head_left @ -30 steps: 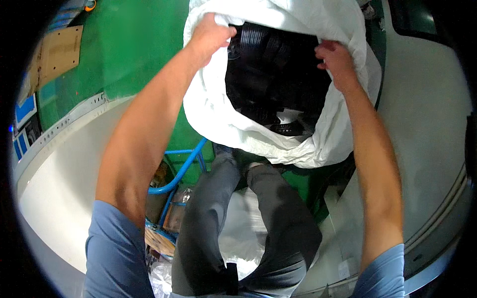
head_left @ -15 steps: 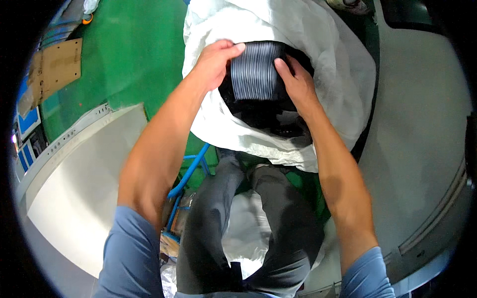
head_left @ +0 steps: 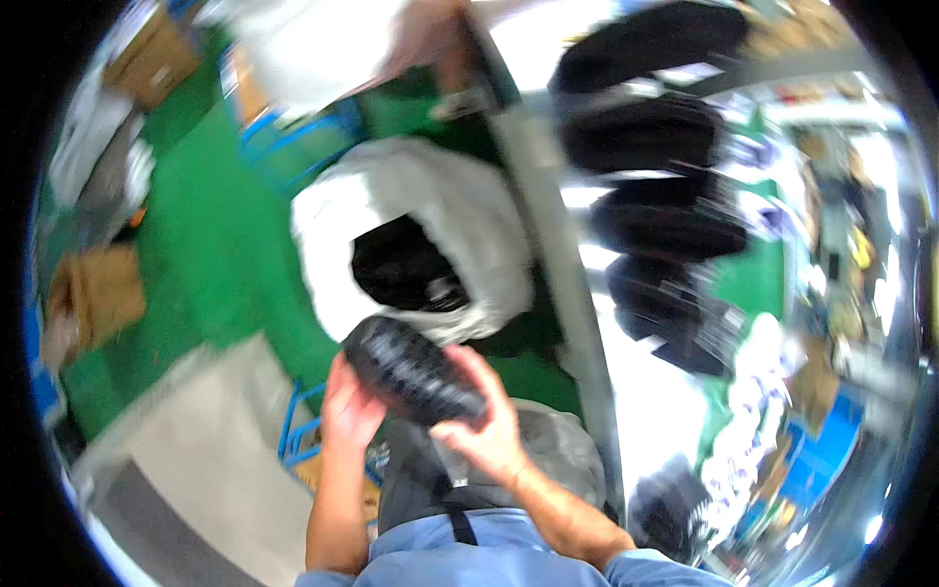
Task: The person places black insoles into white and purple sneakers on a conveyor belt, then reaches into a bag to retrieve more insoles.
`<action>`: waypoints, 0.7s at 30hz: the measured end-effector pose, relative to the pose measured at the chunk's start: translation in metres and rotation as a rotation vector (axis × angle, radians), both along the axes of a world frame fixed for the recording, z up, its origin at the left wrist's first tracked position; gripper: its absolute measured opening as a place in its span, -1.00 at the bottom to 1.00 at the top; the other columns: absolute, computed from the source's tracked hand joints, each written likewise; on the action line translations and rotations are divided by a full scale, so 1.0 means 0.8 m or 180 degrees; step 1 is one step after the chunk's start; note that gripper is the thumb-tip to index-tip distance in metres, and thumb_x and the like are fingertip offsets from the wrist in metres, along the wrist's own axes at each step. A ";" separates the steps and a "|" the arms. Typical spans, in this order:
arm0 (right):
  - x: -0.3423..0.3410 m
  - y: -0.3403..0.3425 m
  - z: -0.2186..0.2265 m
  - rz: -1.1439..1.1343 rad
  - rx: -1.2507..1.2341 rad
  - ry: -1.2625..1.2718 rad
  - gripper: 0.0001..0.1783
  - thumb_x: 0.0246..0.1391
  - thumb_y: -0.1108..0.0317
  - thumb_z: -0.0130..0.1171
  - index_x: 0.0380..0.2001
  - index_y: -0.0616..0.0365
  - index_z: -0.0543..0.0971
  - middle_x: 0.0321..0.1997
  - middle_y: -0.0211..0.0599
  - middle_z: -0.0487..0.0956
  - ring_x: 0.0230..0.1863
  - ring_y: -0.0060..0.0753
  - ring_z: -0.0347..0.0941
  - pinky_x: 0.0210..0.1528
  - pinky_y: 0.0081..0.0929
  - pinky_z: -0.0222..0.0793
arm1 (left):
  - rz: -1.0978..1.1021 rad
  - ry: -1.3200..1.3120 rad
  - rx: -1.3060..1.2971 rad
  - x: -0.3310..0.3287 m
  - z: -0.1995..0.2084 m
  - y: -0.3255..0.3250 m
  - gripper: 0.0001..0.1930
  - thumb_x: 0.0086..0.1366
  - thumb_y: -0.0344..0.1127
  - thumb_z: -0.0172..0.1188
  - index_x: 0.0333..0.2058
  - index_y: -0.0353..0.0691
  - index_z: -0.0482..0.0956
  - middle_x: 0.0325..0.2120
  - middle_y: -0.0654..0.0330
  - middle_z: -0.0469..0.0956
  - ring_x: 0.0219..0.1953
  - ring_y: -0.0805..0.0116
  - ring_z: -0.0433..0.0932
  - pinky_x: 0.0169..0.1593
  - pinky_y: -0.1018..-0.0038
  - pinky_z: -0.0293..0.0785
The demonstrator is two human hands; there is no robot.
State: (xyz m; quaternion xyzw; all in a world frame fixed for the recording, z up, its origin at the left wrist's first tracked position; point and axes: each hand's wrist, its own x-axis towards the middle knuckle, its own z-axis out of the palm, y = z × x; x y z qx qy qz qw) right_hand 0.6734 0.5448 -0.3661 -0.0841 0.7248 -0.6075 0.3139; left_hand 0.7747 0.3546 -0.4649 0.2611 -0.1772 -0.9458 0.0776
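Between my two hands is a black bundle [head_left: 416, 374], a stack of thin flat pieces packed face to face, smeared by motion. My left hand [head_left: 354, 406] cups its left end from below. On the right end, my right hand [head_left: 486, 419] grips with the thumb at the near side and the fingers behind. Just beyond the bundle stands a big white sack [head_left: 479, 210] with its mouth rolled open, and dark things [head_left: 406, 264] show inside it. What these pieces are exactly cannot be made out.
Several similar black stacks [head_left: 646, 137] stand in a row on a bright table [head_left: 665, 416] at my right, near white-and-purple items [head_left: 748, 440]. A blurred person's arm [head_left: 425, 39] shows beyond the sack. Cardboard boxes [head_left: 103, 293] lie at left, a blue frame [head_left: 298, 421] nearer.
The stack has come out of the sack's mouth toward my body, still in both hands, and now lies tilted. My view has swung right, bringing the table into sight.
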 end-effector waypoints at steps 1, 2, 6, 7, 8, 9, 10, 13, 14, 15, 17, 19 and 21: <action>0.006 0.004 0.035 -0.0175 -0.0031 -0.0242 0.23 -0.13 0.15 0.64 0.52 0.17 0.15 0.55 -0.03 0.22 0.58 -0.04 0.10 0.57 -0.18 0.06 | 0.0127 -0.0343 0.0370 -0.010 0.032 0.010 -0.52 0.49 -0.15 0.17 0.30 -0.14 0.41 0.23 0.09 0.53 0.25 0.09 0.51 0.37 0.02 0.40; 0.016 0.006 0.069 -0.0311 -0.0022 -0.0343 0.27 -0.14 0.14 0.64 0.54 0.17 0.10 0.58 -0.01 0.16 0.60 -0.02 0.06 0.58 -0.17 0.04 | -0.0090 -0.0562 0.0820 -0.012 0.062 0.005 -0.48 0.47 -0.08 0.19 0.30 -0.16 0.44 0.24 0.05 0.53 0.27 0.06 0.51 0.36 0.00 0.41; 0.065 0.063 0.147 -0.0693 0.0328 0.0103 0.43 -0.15 0.09 0.65 0.59 0.15 -0.12 0.62 0.06 0.02 0.64 -0.02 -0.07 0.61 -0.15 -0.08 | -0.0920 -0.0560 0.0627 -0.001 0.089 0.022 -0.51 0.48 -0.12 0.18 0.28 -0.22 0.47 0.22 0.06 0.55 0.24 0.07 0.54 0.35 -0.01 0.44; 0.083 0.084 0.150 -0.0980 0.0378 0.0190 0.43 -0.15 0.09 0.65 0.59 0.15 -0.12 0.62 0.06 0.02 0.64 -0.02 -0.07 0.61 -0.15 -0.08 | -0.1145 -0.0561 0.0592 -0.016 0.106 0.038 -0.51 0.49 -0.14 0.19 0.29 -0.20 0.46 0.22 0.08 0.55 0.24 0.09 0.53 0.35 0.01 0.44; 0.106 0.105 0.142 -0.1436 -0.0060 -0.0043 0.44 -0.15 0.05 0.65 0.59 0.14 -0.13 0.63 0.01 0.01 0.64 -0.05 -0.09 0.61 -0.15 -0.12 | -0.1501 -0.0409 0.0429 -0.030 0.121 0.058 -0.52 0.50 -0.13 0.18 0.30 -0.16 0.45 0.22 0.10 0.55 0.25 0.11 0.53 0.35 0.03 0.45; 0.124 0.123 0.136 -0.1830 -0.0544 -0.0230 0.46 -0.15 0.01 0.66 0.59 0.13 -0.13 0.64 -0.03 0.00 0.65 -0.09 -0.10 0.62 -0.16 -0.16 | -0.1811 -0.0226 0.0258 -0.042 0.136 0.082 -0.52 0.51 -0.12 0.17 0.32 -0.12 0.44 0.22 0.13 0.55 0.25 0.14 0.52 0.34 0.05 0.45; 0.141 0.144 0.140 -0.2073 -0.1022 -0.0481 0.46 -0.17 0.05 0.67 0.59 0.14 -0.12 0.63 -0.11 0.03 0.64 -0.17 -0.06 0.62 -0.20 -0.17 | -0.2154 -0.0247 0.0416 -0.051 0.147 0.100 -0.53 0.51 -0.13 0.16 0.33 -0.05 0.42 0.23 0.16 0.55 0.28 0.19 0.50 0.36 0.09 0.42; 0.197 0.175 0.183 -0.3335 -0.1928 -0.0614 0.34 -0.21 0.25 0.65 0.56 0.14 0.01 0.53 -0.22 0.24 0.54 -0.32 0.14 0.57 -0.26 -0.01 | -0.3053 0.0316 0.0596 -0.073 0.193 0.185 -0.55 0.53 -0.24 0.13 0.34 -0.07 0.39 0.25 0.16 0.53 0.31 0.19 0.46 0.42 0.10 0.33; 0.220 0.192 0.183 -0.3690 -0.1987 -0.0306 0.24 -0.17 0.43 0.58 0.54 0.13 0.08 0.47 -0.26 0.32 0.49 -0.35 0.23 0.52 -0.34 0.09 | -0.3407 0.0426 0.0707 -0.078 0.218 0.223 -0.54 0.53 -0.25 0.13 0.34 -0.11 0.38 0.25 0.14 0.52 0.31 0.18 0.46 0.43 0.09 0.32; 0.237 0.210 0.198 -0.3990 -0.2132 -0.0219 0.19 -0.13 0.47 0.54 0.54 0.15 0.08 0.43 -0.28 0.37 0.45 -0.34 0.27 0.51 -0.30 0.13 | -0.3735 0.0526 0.0791 -0.082 0.244 0.262 -0.54 0.53 -0.27 0.13 0.34 -0.15 0.36 0.26 0.13 0.51 0.31 0.17 0.47 0.44 0.09 0.30; 0.279 0.240 0.219 -0.4662 -0.2243 0.0113 0.16 -0.15 0.56 0.49 0.52 0.17 0.11 0.42 -0.26 0.39 0.44 -0.33 0.30 0.51 -0.27 0.16 | -0.4488 0.0650 0.0707 -0.082 0.284 0.339 -0.52 0.52 -0.25 0.15 0.32 -0.25 0.35 0.25 0.07 0.51 0.28 0.17 0.50 0.41 0.12 0.35; 0.329 0.279 0.227 -0.5267 -0.2333 0.0648 0.10 -0.16 0.59 0.42 0.50 0.21 0.15 0.40 -0.21 0.41 0.40 -0.29 0.35 0.45 -0.28 0.26 | -0.5562 0.0643 0.0015 -0.075 0.306 0.412 -0.48 0.49 -0.23 0.19 0.33 -0.25 0.33 0.19 0.10 0.54 0.22 0.23 0.53 0.28 0.16 0.47; 0.378 0.325 0.240 -0.5892 -0.2031 0.1350 0.06 -0.15 0.54 0.39 0.48 0.25 0.18 0.38 -0.20 0.43 0.34 -0.28 0.41 0.39 -0.32 0.35 | -0.6211 0.1219 -0.0868 -0.061 0.327 0.491 -0.44 0.44 -0.28 0.27 0.31 -0.34 0.33 0.01 0.10 0.57 -0.01 0.31 0.61 0.11 0.36 0.58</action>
